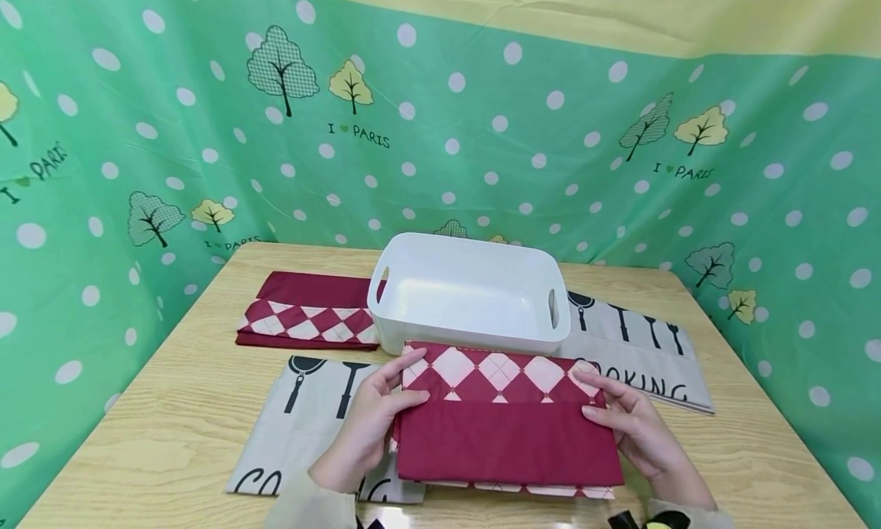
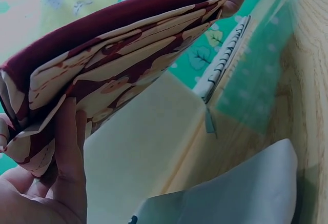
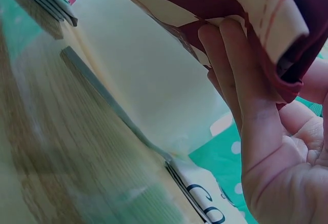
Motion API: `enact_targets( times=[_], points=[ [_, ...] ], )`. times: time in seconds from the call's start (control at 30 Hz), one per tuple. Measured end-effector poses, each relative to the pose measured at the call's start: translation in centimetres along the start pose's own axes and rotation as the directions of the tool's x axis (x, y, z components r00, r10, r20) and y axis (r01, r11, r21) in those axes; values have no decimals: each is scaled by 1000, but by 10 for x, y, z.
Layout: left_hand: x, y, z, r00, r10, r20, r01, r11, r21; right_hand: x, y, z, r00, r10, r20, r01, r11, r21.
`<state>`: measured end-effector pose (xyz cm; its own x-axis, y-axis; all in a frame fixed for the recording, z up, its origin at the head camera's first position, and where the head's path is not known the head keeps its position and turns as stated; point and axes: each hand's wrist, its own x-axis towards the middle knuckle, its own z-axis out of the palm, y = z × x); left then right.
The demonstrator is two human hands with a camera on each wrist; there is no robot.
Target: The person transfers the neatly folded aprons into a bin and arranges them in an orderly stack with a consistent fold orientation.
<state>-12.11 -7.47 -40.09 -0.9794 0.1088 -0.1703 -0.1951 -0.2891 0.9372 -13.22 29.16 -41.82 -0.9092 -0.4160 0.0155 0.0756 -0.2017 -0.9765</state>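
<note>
Both hands hold a folded maroon cloth (image 1: 509,437) with a band of pale diamonds, raised in front of the bin. The left hand (image 1: 372,414) grips its left end, thumb on top and fingers underneath. At the right end, the right hand (image 1: 640,430) pinches it the same way. In the left wrist view several stacked layers of the cloth (image 2: 148,55) show along its edge. The right wrist view shows fingers (image 3: 256,96) flat under the patterned side. A white bin (image 1: 454,332) with cut-out handles stands just behind the cloth.
A second folded maroon cloth (image 1: 310,322) lies left of the bin. One grey cloth (image 1: 282,414) with utensil prints lies front left, partly under the left arm; another grey cloth (image 1: 640,353) lies right of the bin. The wooden table (image 1: 158,430) meets a green dotted curtain behind.
</note>
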Motion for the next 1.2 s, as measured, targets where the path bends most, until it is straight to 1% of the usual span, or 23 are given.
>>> enact_targets(
  times=[0.27, 0.6, 0.97, 1.2],
  points=[
    [0, 3, -2, 1000, 4, 6, -4, 1000, -11, 1, -2, 4, 1000, 5, -28, -6, 1000, -21],
    [1, 10, -1, 1000, 4, 1, -4, 1000, 10, 3, -7, 7, 998, 35, -61, -36, 999, -21],
    [1, 17, -1, 1000, 27, 9, -28, 999, 19, 5, -14, 9, 1000, 5, -13, -5, 1000, 1],
    [1, 24, -1, 999, 42, 1, -42, 999, 20, 7, -23, 11, 999, 21, -34, -23, 999, -36]
  ],
)
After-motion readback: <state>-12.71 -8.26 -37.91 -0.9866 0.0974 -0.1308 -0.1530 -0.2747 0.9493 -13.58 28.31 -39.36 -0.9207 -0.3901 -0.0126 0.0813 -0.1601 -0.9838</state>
